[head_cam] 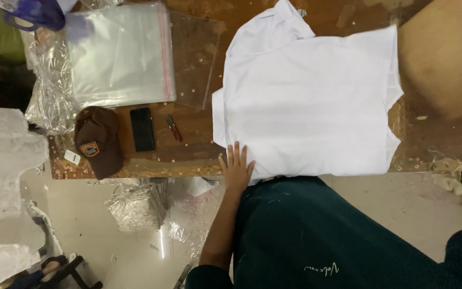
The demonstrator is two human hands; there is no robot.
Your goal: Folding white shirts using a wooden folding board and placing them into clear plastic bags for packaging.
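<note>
A white T-shirt (311,101) lies spread flat on a brown wooden table (188,152). My left hand (236,167) rests flat on the shirt's near left corner at the table's edge, fingers stretched out, holding nothing. My dark green top (322,235) fills the lower middle of the view. A large blurred skin-coloured shape (445,53), apparently my right forearm, hangs over the table's right end; my right hand itself is out of sight.
Left of the shirt lie a stack of clear plastic bags (118,53), a brown cap (97,140), a black phone (142,129) and a small red-handled tool (174,128). Crumpled plastic (135,206) lies on the floor below. White fabric (1,155) is piled at far left.
</note>
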